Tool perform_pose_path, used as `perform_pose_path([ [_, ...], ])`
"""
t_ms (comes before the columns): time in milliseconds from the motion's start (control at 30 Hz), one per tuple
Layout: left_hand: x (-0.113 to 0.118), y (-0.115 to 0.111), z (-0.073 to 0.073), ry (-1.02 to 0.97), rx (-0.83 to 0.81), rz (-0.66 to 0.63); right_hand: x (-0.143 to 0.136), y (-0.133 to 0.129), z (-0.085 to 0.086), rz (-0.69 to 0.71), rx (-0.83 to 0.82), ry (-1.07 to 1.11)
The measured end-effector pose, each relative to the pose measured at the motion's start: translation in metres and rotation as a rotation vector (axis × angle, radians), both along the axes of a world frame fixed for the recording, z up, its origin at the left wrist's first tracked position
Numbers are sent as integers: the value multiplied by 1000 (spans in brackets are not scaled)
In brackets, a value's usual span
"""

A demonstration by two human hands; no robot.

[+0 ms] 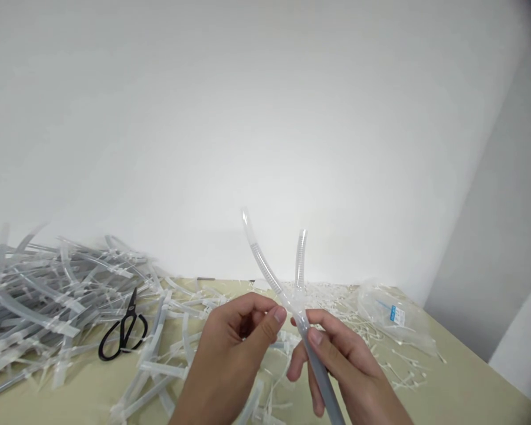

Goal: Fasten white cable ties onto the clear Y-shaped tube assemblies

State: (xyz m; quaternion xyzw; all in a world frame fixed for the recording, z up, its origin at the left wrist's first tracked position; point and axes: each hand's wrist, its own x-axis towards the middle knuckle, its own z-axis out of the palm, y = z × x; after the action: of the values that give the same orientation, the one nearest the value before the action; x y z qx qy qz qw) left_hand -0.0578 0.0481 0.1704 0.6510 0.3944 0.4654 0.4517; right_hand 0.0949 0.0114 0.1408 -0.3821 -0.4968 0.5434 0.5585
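A Y-shaped tube piece stands in front of me, its grey stem low and two clear ribbed branches spreading upward. My right hand pinches the stem just below the fork between thumb and index finger, the other fingers curled loosely. Left of the fork, my left hand has thumb and index fingertip pressed together close to the joint. Whatever is between those fingertips is too small to make out.
Many grey and clear tube pieces pile up at the left. Black scissors lie beside them. Loose white cable ties are scattered behind my hands and to the right, near a clear plastic bag. A white wall stands behind the table.
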Motion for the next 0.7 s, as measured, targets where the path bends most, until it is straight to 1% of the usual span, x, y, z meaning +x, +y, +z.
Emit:
perform_pose_path([
  [133,1,2,-2,-40,-44,-25,1,1,-3,-22,30,26],
  [300,3,2,-1,-98,-46,-73,3,-1,-2,-60,88,-25],
  [433,5,3,0,-86,-56,-30,1,0,3,-75,97,-71],
  [500,7,5,1,-59,-75,6,1,2,5,-99,91,-53],
  [567,8,7,2,-28,-82,52,3,6,5,-198,96,3],
  [633,9,9,2,4,-80,87,9,10,5,-362,115,80],
  [700,10,9,1,47,-71,89,18,14,6,-513,132,154],
])
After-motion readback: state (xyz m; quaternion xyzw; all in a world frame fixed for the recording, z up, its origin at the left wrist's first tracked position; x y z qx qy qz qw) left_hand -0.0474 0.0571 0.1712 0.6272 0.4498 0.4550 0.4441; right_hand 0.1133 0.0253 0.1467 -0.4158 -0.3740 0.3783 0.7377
